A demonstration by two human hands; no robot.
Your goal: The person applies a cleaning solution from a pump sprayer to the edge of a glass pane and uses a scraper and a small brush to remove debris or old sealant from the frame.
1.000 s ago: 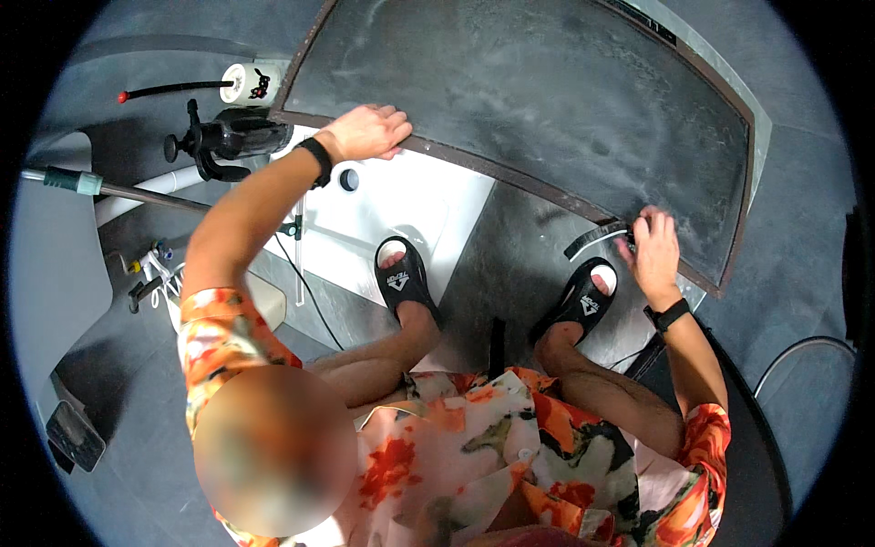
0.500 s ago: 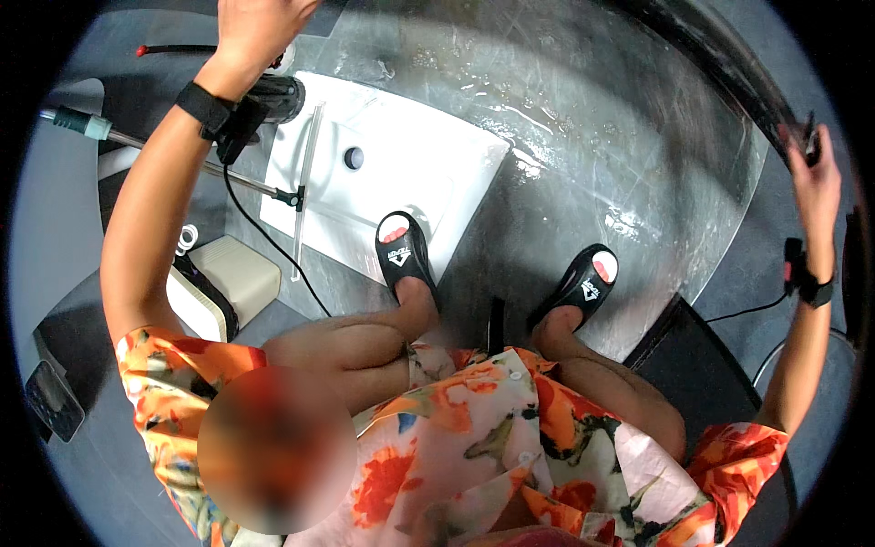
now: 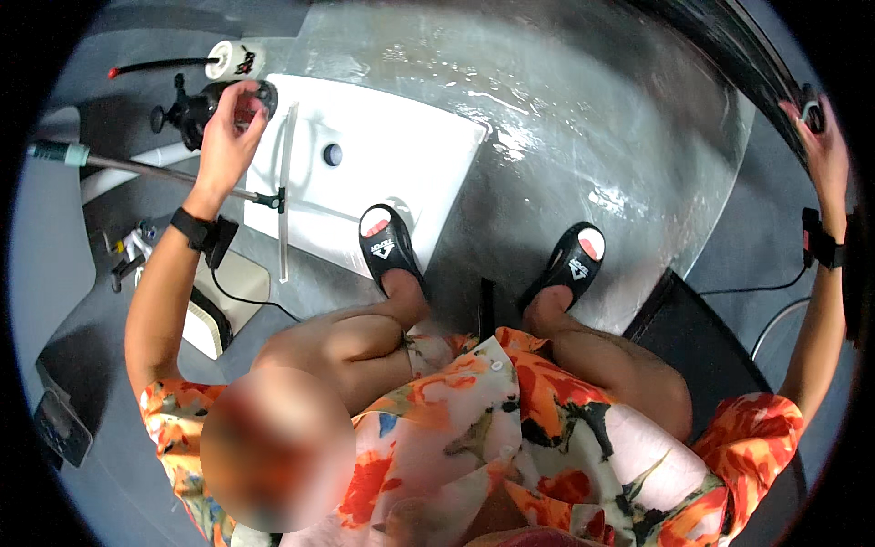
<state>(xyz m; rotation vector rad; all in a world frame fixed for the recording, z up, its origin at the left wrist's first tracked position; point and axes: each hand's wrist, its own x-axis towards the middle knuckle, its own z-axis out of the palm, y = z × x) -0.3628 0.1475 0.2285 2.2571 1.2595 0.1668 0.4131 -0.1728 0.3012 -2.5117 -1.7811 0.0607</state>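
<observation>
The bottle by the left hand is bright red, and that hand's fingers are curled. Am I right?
Not quite: the head view shows that the bottle by the left hand is black, not red. That hand's fingers are curled, as you said.

The grey floor (image 3: 519, 196) is wet and glossy; on it are a white tray (image 3: 410, 137) with a round drain hole (image 3: 333, 155), a squeegee (image 3: 286, 219) across its left part, a black bottle (image 3: 193, 117) beside its far left corner, and two black slippers (image 3: 388, 248)
</observation>
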